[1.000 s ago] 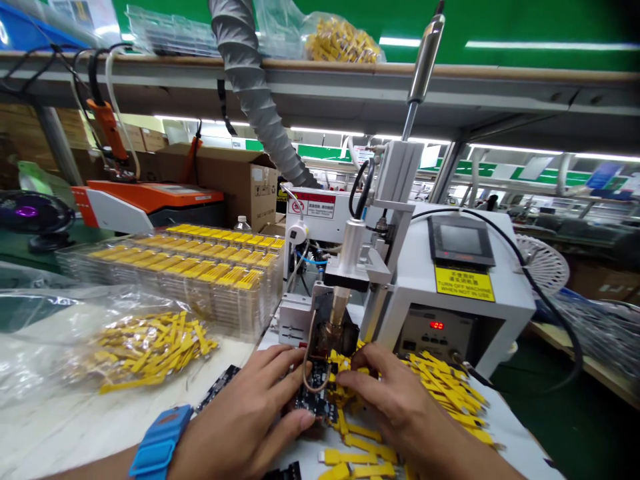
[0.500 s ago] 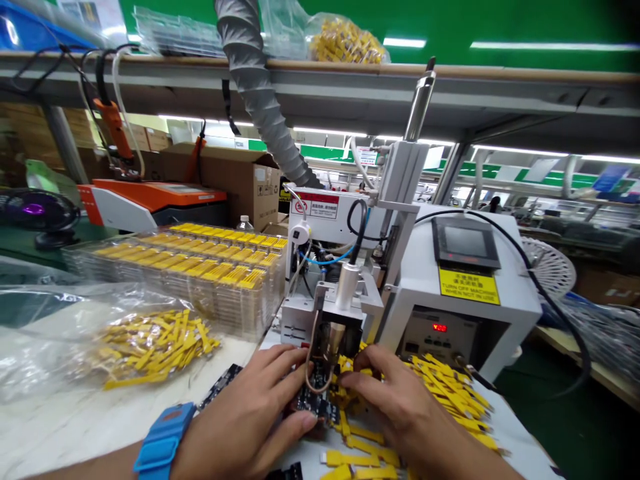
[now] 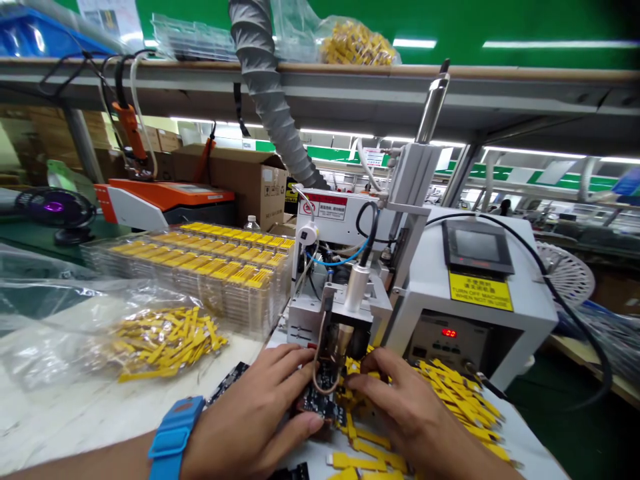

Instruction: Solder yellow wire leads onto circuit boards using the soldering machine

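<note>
My left hand (image 3: 265, 407), with a blue strap (image 3: 173, 433) at the wrist, lies with fingers apart at the left side of a black circuit board (image 3: 323, 402), its thumb and fingertips touching the board. The board sits under the metal head (image 3: 343, 343) of a bench machine. On the board's right, my right hand (image 3: 395, 393) has its fingers bent and pinched at yellow flex strips (image 3: 353, 367); the exact piece between the fingertips is hard to make out. More yellow strips (image 3: 460, 400) lie under and beyond this hand.
At left are a clear bag of yellow strips (image 3: 170, 340) and stacked clear trays (image 3: 235, 300). The machine's control box (image 3: 500, 293) stands at right. Another dark board (image 3: 227, 383) lies left of my left hand. A grey hose (image 3: 265, 87) hangs above.
The whole view has shifted, so the scene appears slightly further right. Both hands keep about the same place beside the board.
</note>
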### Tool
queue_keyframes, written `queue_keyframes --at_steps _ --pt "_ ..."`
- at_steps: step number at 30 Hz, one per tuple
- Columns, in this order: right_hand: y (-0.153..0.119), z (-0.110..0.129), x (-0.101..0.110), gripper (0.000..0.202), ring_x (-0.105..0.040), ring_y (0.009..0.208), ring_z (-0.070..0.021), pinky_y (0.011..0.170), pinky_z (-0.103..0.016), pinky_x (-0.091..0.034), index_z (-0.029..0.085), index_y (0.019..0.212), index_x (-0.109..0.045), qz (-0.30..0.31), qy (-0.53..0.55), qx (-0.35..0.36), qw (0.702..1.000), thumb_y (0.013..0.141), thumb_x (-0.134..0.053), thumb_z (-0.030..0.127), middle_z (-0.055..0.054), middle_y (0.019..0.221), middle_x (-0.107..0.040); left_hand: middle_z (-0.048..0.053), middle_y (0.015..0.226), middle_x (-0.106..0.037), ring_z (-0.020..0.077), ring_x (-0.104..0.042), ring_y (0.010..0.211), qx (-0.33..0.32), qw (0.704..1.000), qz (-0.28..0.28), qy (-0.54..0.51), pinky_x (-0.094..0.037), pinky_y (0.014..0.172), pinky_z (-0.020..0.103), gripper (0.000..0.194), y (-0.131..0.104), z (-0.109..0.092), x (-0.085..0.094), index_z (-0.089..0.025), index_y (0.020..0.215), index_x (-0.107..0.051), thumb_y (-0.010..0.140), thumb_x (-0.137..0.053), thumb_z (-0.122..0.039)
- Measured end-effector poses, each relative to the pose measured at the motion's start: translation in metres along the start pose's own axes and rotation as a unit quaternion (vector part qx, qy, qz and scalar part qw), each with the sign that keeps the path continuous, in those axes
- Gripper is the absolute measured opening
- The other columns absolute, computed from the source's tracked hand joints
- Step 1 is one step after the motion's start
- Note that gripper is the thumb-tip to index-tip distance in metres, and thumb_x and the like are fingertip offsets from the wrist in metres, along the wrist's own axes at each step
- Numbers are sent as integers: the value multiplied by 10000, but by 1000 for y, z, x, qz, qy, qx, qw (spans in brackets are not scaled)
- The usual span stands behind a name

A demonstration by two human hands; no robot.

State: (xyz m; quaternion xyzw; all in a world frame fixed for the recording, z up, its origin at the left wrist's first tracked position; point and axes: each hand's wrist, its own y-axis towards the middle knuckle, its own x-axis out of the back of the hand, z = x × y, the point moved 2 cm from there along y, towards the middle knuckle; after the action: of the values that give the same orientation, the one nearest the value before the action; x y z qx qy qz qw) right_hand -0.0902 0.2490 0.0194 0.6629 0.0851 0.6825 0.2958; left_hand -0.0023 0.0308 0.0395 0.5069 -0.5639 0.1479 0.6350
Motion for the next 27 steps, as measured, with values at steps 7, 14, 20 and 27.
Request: queue_keyframes --at_steps 7,14,20,27 --pt "0 -1 -1 381 -541 882 -217 706 -341 -500 227 1181 -523 6 9 -11 1000 854 -417 62 -107 983 -498 55 1310 -499 245 -438 1209 7 1000 15 -9 -444 999 439 408 -1 0 0 -196 1282 -434 924 -552 -352" --pt "-3 -1 -2 415 -538 903 -221 733 -346 -492 254 1218 -517 9 7 -34 999 849 -452 76 -107 1019 -492 50 1315 -494 238 -429 1214 -2 1000 -2 -18 -438 1013 420 409 1 0 3 -217 1299 -423 927 -547 -333" --pt "0 2 9 410 -519 929 -216 759 -333 -477 249 1164 -556 28 12 -84 996 862 -388 28 -90 1014 -514 42 1312 -509 236 -462 1200 4 1000 -7 -2 -457 1003 409 397 0 2 3 -233 1289 -447 929 -538 -376" --pt "-14 -26 65 213 -560 923 -259 715 -359 -430 173 935 -630 221 -205 -398 867 922 -418 153 -103 972 -563 83 1301 -528 243 -519 1171 5 999 -37 -2 -510 940 359 575 -7 14 3 -232 1368 -327 880 -589 -385"
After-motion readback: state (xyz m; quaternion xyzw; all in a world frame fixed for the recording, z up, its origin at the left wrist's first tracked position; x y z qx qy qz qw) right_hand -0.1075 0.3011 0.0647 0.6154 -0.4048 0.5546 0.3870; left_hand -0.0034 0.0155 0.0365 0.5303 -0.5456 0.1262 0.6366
